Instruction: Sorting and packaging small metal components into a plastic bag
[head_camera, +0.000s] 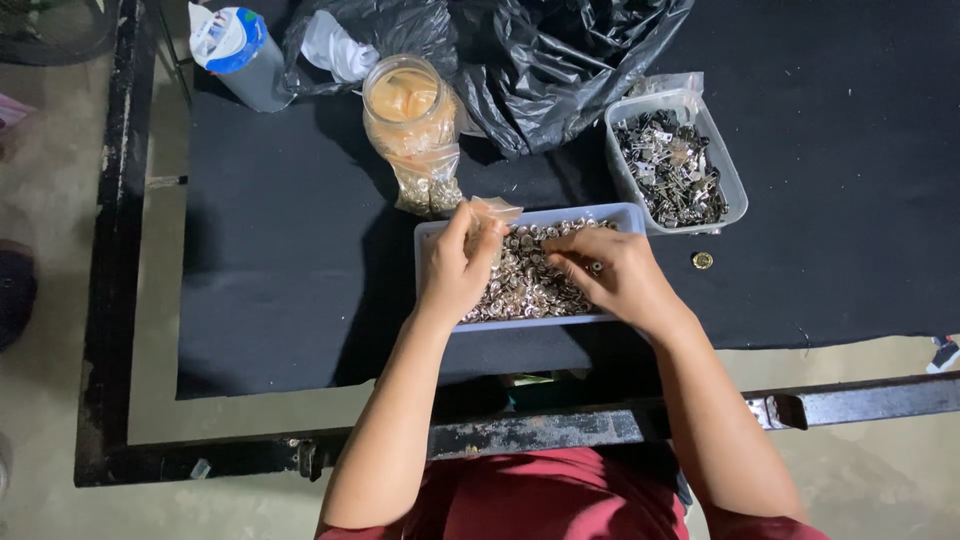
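Note:
A pale rectangular tray (622, 213) full of small shiny metal buttons (530, 280) lies on the black cloth in front of me. My left hand (457, 268) hovers over the tray's left end and pinches a small clear plastic bag (494, 210). Over the tray's right half, my right hand (612, 273) has its fingers curled down into the buttons; whether it grips any is hidden.
A clear tub (724, 168) of darker metal parts sits at the right. A plastic jar (410, 105) with a bag of buttons (430, 188) stands behind the tray. Black bin bag (560, 60), bottle (240, 55), one loose gold button (703, 261), and a metal frame edge (560, 428) near me.

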